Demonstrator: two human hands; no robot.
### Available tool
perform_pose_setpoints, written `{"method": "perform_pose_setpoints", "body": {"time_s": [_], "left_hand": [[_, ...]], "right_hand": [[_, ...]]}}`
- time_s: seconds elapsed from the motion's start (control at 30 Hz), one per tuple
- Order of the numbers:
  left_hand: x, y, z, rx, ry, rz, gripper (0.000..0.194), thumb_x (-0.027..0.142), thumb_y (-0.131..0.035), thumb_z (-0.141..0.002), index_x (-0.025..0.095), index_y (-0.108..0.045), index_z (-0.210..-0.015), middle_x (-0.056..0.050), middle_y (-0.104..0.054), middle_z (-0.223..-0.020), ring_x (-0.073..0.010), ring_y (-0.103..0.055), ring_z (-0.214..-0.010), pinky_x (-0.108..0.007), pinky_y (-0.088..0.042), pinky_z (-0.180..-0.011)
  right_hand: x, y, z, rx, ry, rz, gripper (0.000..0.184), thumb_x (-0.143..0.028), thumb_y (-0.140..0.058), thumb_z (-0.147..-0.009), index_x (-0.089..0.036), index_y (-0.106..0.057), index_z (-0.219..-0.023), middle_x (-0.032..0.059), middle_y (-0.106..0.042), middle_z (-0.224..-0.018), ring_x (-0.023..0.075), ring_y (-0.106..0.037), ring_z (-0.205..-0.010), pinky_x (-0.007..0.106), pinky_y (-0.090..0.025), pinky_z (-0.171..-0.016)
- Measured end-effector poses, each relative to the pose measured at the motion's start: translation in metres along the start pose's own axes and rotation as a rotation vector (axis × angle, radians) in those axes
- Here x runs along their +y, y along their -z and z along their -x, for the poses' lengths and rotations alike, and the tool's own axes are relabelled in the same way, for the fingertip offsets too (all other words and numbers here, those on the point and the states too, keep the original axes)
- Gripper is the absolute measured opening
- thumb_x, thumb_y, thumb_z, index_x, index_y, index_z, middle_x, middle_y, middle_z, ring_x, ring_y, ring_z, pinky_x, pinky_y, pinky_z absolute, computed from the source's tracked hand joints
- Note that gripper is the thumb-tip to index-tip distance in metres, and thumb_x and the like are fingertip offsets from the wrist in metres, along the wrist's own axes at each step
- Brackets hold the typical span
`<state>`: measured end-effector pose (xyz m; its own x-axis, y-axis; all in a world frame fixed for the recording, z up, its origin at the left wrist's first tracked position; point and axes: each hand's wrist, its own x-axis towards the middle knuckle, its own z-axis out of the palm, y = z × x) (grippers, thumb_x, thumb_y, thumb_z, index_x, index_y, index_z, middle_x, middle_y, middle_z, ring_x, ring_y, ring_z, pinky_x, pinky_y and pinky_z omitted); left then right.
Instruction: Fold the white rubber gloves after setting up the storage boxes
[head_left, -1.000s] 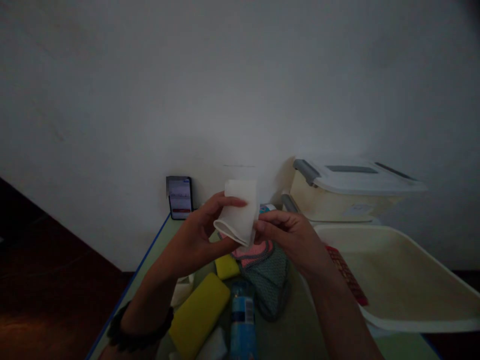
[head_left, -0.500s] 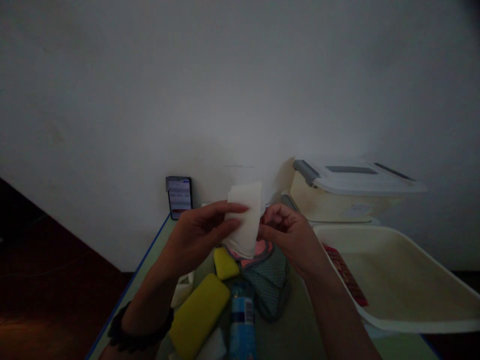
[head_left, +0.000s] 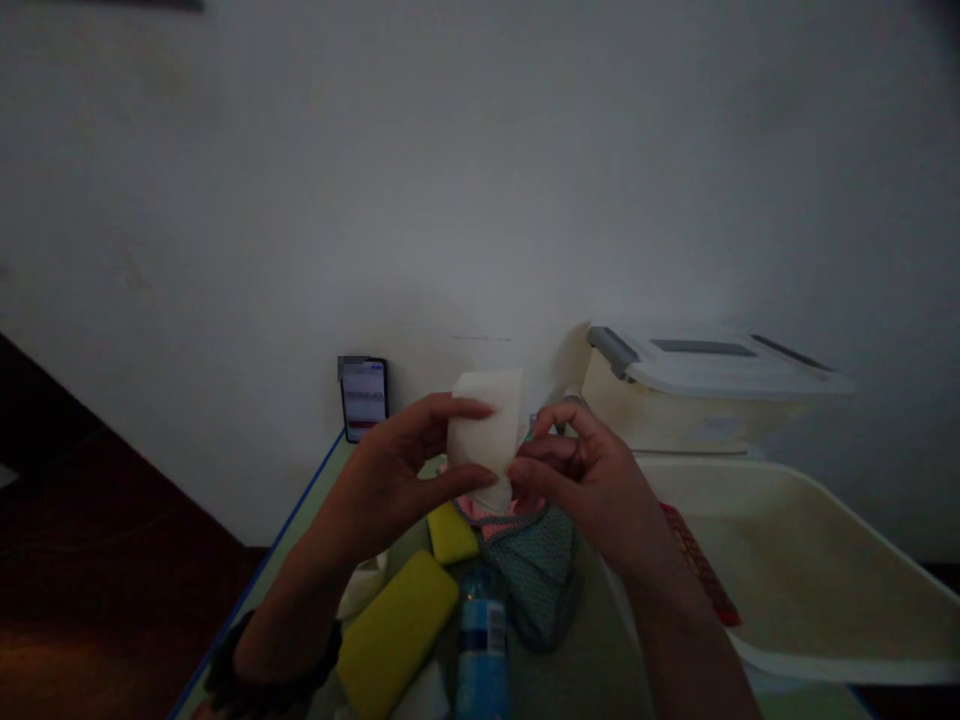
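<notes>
Two bare hands held a folded white cloth or paper [head_left: 486,430] upright above a green table [head_left: 300,525], in front of a pale wall [head_left: 480,200]. The left hand [head_left: 397,475] gripped its left side, with a finger and the thumb laid over the near face and a narrow space between them. The right hand [head_left: 581,475] pinched its lower right edge between thumb and curled fingers. A dark, beaded-looking band [head_left: 274,665] circled the left wrist. Below the hands lay pink and grey-green textured cloths [head_left: 532,570], a small yellow block [head_left: 451,533], a larger yellow block [head_left: 399,632] and a blue bottle [head_left: 483,650] with a label. A phone [head_left: 365,400] with a lit screen leaned against the wall, left of the hands. To the right sat a wide cream tray [head_left: 825,570] with a red patterned item [head_left: 701,565] along its near-left side; behind it stood a cream bin [head_left: 690,415] with a white lid [head_left: 720,360] and grey clasps.
</notes>
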<state>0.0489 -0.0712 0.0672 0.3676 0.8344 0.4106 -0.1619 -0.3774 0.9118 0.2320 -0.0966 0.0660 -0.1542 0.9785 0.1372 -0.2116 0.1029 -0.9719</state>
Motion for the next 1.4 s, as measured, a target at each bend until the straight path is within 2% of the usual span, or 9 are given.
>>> {"method": "perform_pose_setpoints", "body": {"time_s": [0.2, 0.4, 0.57, 0.87, 0.93, 1.03, 1.13, 1.23, 1.4], "left_hand": [[-0.002, 0.001, 0.003, -0.035, 0.031, 0.042, 0.038, 0.014, -0.075, -0.075, 0.02, -0.063, -0.11, -0.005, -0.073, -0.096, -0.0153, -0.068, -0.083, -0.022, -0.057, -0.072], [0.011, 0.002, 0.002, 0.074, 0.017, 0.039, 0.015, 0.015, -0.072, -0.078, 0.019, -0.072, -0.092, -0.001, -0.074, -0.076, -0.0108, -0.067, -0.066, -0.016, -0.055, -0.059], [0.016, 0.004, 0.006, 0.083, -0.058, 0.034, 0.029, 0.008, -0.075, -0.072, 0.023, -0.07, -0.096, 0.001, -0.073, -0.074, -0.0124, -0.069, -0.069, -0.016, -0.056, -0.059], [0.022, 0.006, 0.014, 0.003, -0.063, -0.009, 0.052, 0.008, -0.074, -0.074, 0.024, -0.06, -0.122, -0.005, -0.075, -0.102, -0.0173, -0.071, -0.091, -0.02, -0.058, -0.073], [0.024, 0.006, 0.016, -0.008, -0.066, -0.037, 0.054, 0.009, -0.074, -0.075, 0.023, -0.057, -0.125, -0.007, -0.073, -0.108, -0.0193, -0.07, -0.096, -0.021, -0.059, -0.075], [0.025, 0.008, 0.017, -0.036, -0.083, -0.072, 0.057, 0.007, -0.072, -0.076, 0.024, -0.054, -0.128, -0.008, -0.071, -0.113, -0.0191, -0.07, -0.097, -0.022, -0.059, -0.078], [0.026, 0.008, 0.015, -0.06, -0.102, -0.045, 0.06, 0.004, -0.072, -0.075, 0.026, -0.052, -0.127, -0.005, -0.073, -0.107, -0.0158, -0.071, -0.09, -0.021, -0.059, -0.076], [0.026, 0.009, 0.014, -0.079, -0.11, -0.001, 0.053, 0.003, -0.071, -0.076, 0.024, -0.054, -0.121, -0.003, -0.073, -0.103, -0.0151, -0.071, -0.088, -0.022, -0.059, -0.075], [0.025, 0.01, 0.014, -0.082, -0.124, 0.03, 0.049, 0.002, -0.071, -0.075, 0.025, -0.054, -0.116, -0.003, -0.074, -0.101, -0.0169, -0.072, -0.085, -0.024, -0.06, -0.072]], "right_hand": [[0.0, 0.002, 0.001, 0.012, 0.046, 0.049, 0.041, -0.025, -0.079, -0.069, -0.023, -0.048, -0.095, -0.008, -0.067, -0.062, 0.0091, -0.063, -0.049, 0.018, -0.051, -0.048], [-0.001, 0.004, 0.005, -0.038, 0.045, 0.089, 0.06, -0.025, -0.078, -0.071, -0.027, -0.042, -0.119, -0.0074, -0.066, -0.071, 0.0099, -0.065, -0.052, 0.02, -0.056, -0.05], [-0.006, -0.001, 0.011, -0.052, 0.038, 0.115, 0.051, -0.033, -0.076, -0.074, -0.028, -0.042, -0.112, -0.0062, -0.066, -0.078, 0.0098, -0.066, -0.058, 0.02, -0.057, -0.053], [-0.008, -0.002, 0.016, -0.099, 0.129, 0.23, 0.027, -0.037, -0.068, -0.082, -0.025, -0.052, -0.1, -0.004, -0.068, -0.074, 0.011, -0.069, -0.059, 0.02, -0.056, -0.052], [-0.008, -0.002, 0.017, -0.102, 0.173, 0.246, 0.038, -0.035, -0.068, -0.082, -0.029, -0.051, -0.115, -0.0032, -0.069, -0.078, 0.0123, -0.069, -0.061, 0.021, -0.056, -0.053], [-0.008, -0.002, 0.017, -0.127, 0.288, 0.334, 0.06, -0.031, -0.066, -0.084, -0.037, -0.039, -0.137, -0.0027, -0.07, -0.082, 0.0132, -0.07, -0.063, 0.023, -0.057, -0.052], [-0.007, -0.002, 0.015, -0.144, 0.377, 0.429, 0.047, -0.028, -0.063, -0.086, -0.035, -0.049, -0.131, -0.0019, -0.069, -0.085, 0.0116, -0.07, -0.063, 0.02, -0.055, -0.052], [-0.005, -0.004, 0.013, -0.102, 0.392, 0.386, 0.037, -0.027, -0.063, -0.085, -0.031, -0.052, -0.121, -0.003, -0.067, -0.083, 0.01, -0.068, -0.06, 0.018, -0.053, -0.05], [-0.006, -0.01, 0.014, -0.092, 0.305, 0.254, 0.062, -0.025, -0.067, -0.082, -0.036, -0.036, -0.134, -0.0052, -0.066, -0.079, 0.011, -0.068, -0.055, 0.019, -0.052, -0.045]]}}
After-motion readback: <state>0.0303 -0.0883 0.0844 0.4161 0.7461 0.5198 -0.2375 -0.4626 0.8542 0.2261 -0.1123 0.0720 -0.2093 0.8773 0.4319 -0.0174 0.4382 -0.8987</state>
